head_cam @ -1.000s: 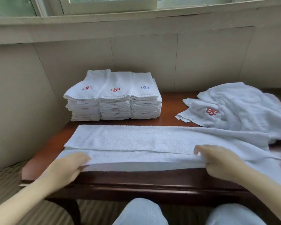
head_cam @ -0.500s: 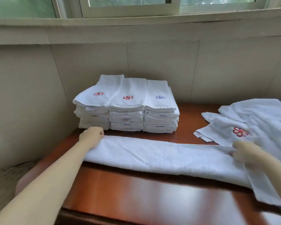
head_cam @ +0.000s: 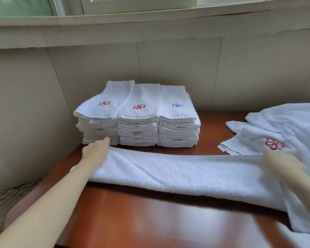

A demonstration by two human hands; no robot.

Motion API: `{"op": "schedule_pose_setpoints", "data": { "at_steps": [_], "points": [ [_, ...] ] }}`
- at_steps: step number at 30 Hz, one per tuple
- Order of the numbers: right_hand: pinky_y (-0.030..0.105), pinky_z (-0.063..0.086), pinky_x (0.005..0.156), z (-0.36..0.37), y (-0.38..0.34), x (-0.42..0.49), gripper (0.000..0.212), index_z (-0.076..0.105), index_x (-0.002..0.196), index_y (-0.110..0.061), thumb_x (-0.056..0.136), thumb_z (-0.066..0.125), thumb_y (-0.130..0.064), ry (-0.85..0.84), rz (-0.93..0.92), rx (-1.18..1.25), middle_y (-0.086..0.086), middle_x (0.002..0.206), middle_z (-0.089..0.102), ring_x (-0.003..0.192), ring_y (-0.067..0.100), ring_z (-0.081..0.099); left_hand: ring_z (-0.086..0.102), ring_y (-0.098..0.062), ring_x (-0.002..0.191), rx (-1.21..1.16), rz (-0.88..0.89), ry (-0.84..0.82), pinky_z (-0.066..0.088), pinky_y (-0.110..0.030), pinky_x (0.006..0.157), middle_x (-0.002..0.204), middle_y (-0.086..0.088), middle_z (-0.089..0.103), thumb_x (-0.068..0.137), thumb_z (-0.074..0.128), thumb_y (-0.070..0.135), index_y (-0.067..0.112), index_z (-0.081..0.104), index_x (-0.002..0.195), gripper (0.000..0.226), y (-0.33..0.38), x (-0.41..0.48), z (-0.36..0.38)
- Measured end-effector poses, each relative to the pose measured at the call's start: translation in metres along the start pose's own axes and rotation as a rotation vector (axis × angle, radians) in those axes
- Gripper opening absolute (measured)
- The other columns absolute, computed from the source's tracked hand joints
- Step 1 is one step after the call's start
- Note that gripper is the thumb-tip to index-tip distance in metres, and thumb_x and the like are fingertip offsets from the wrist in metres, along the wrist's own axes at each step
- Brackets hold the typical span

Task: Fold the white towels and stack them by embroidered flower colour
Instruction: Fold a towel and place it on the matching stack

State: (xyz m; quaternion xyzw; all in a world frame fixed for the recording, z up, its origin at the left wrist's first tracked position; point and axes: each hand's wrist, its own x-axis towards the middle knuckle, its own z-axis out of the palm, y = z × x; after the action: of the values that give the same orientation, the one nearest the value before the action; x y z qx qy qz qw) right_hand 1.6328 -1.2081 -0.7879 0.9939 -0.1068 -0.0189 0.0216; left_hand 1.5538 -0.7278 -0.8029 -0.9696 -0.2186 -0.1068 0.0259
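- A towel [head_cam: 177, 173], folded into a long narrow strip, lies across the table [head_cam: 150, 221] from left to right. Its right end runs on toward the near right corner.
- The left hand [head_cam: 97, 152] is at the strip's far left corner. Its fingers are closed on the cloth there, and one fingertip reaches close to the foot of the left stack [head_cam: 98, 126].
- The right hand [head_cam: 280, 164] sits on the strip's right end, by the far edge. It is blurred, so I cannot tell whether its fingers grasp the cloth or only press on it.
- Behind the strip, three stacks of folded towels stand side by side against the wall [head_cam: 177, 65], touching one another.
- The left stack and the middle stack [head_cam: 138, 129] each show a red flower on top; the right stack [head_cam: 178, 129] shows a blue one.
- A loose pile [head_cam: 290, 126] of unfolded towels lies on the right of the table, just behind the right hand. One red flower [head_cam: 273, 144] on it faces up.
- A window [head_cam: 132, 4] runs above the wall.
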Motion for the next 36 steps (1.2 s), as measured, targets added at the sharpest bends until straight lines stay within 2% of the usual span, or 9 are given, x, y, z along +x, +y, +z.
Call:
{"op": "schedule_pose_setpoints", "data": {
  "at_steps": [3, 8, 12, 16, 19, 21, 27, 30, 36],
  "points": [
    [0.042, 0.04, 0.099, 0.007, -0.008, -0.001, 0.036, 0.056, 0.124, -0.017, 0.091, 0.043, -0.012, 0.015, 0.047, -0.031, 0.011, 0.13, 0.054, 0.12, 0.032, 0.051, 0.054, -0.023, 0.098, 0.106, -0.04, -0.015, 0.039, -0.033, 0.075, 0.108, -0.001, 0.057, 0.089, 0.037, 0.0, 0.019, 0.049, 0.104, 0.027, 0.006, -0.002, 0.003],
    [0.036, 0.045, 0.09, 0.01, -0.016, -0.008, 0.037, 0.055, 0.124, -0.013, 0.089, 0.045, -0.012, 0.021, 0.034, -0.009, 0.012, 0.129, 0.055, 0.119, 0.031, 0.052, 0.043, -0.019, 0.111, 0.435, -0.068, 0.144, 0.036, -0.031, 0.091, 0.117, 0.001, 0.049, 0.09, 0.054, 0.017, 0.025, 0.052, 0.115, 0.026, 0.03, -0.011, -0.006],
    [0.034, 0.045, 0.083, 0.009, -0.002, -0.026, 0.031, 0.049, 0.12, -0.012, 0.09, 0.044, -0.009, 0.059, -0.016, 0.044, 0.01, 0.128, 0.054, 0.118, 0.028, 0.054, 0.048, -0.021, 0.108, 0.048, 0.086, 0.006, 0.045, -0.032, 0.087, 0.118, 0.001, 0.055, 0.093, 0.046, 0.014, 0.022, 0.054, 0.113, 0.024, 0.105, -0.031, -0.008],
    [0.036, 0.047, 0.088, 0.005, 0.023, -0.056, 0.038, 0.046, 0.126, -0.011, 0.088, 0.045, -0.009, 0.024, -0.146, 0.0, 0.008, 0.13, 0.052, 0.12, 0.028, 0.053, 0.041, -0.023, 0.127, -0.32, 0.362, -0.299, 0.033, -0.047, 0.102, 0.135, 0.002, 0.05, 0.096, 0.035, 0.053, 0.032, 0.047, 0.13, 0.042, 0.217, -0.077, -0.006],
    [0.03, 0.044, 0.073, -0.012, 0.052, -0.076, 0.012, 0.049, 0.09, -0.018, 0.084, 0.046, -0.008, -0.128, -0.36, -0.07, 0.006, 0.112, 0.06, 0.102, 0.024, 0.059, 0.023, -0.021, 0.14, -0.209, 0.439, -0.343, 0.013, -0.061, 0.107, 0.152, 0.002, 0.03, 0.094, 0.022, 0.061, 0.039, 0.035, 0.139, 0.051, 0.256, -0.103, -0.003],
    [0.023, 0.038, 0.057, -0.026, 0.078, -0.083, 0.02, 0.041, 0.071, -0.021, 0.078, 0.043, -0.002, -0.337, -0.394, -0.014, -0.001, 0.087, 0.055, 0.076, 0.016, 0.054, 0.012, -0.018, 0.146, -0.202, 0.442, -0.383, 0.005, -0.062, 0.11, 0.159, 0.001, 0.017, 0.094, 0.021, 0.062, 0.041, 0.029, 0.143, 0.054, 0.255, -0.108, -0.001],
    [0.024, 0.053, 0.053, -0.05, 0.149, -0.091, 0.024, 0.055, 0.098, -0.007, 0.081, 0.04, 0.001, -0.601, -0.126, -0.075, -0.002, 0.07, 0.063, 0.051, 0.009, 0.065, -0.004, -0.027, 0.148, -0.106, 0.366, -0.459, 0.002, -0.068, 0.108, 0.161, -0.001, 0.006, 0.102, 0.023, 0.03, 0.034, 0.018, 0.149, 0.048, 0.277, -0.124, -0.022],
    [0.036, 0.058, 0.078, -0.048, 0.168, -0.084, 0.016, 0.052, 0.102, -0.006, 0.087, 0.052, -0.008, -0.567, -0.004, 0.058, -0.003, 0.07, 0.069, 0.059, 0.013, 0.069, 0.019, -0.028, 0.142, -0.129, 0.428, -0.24, 0.017, -0.062, 0.109, 0.148, -0.004, 0.032, 0.092, 0.03, 0.002, 0.03, 0.035, 0.141, 0.057, 0.304, -0.148, -0.028],
    [0.028, 0.053, 0.06, -0.035, 0.198, -0.088, 0.002, 0.06, 0.083, -0.009, 0.085, 0.06, -0.008, -0.451, 0.166, 0.61, 0.005, 0.063, 0.068, 0.052, 0.016, 0.062, 0.049, -0.019, 0.117, -0.474, 0.446, -0.095, 0.032, -0.036, 0.097, 0.116, 0.005, 0.06, 0.097, 0.038, 0.016, 0.034, 0.058, 0.115, 0.033, 0.297, -0.152, -0.013]
  ]
}}
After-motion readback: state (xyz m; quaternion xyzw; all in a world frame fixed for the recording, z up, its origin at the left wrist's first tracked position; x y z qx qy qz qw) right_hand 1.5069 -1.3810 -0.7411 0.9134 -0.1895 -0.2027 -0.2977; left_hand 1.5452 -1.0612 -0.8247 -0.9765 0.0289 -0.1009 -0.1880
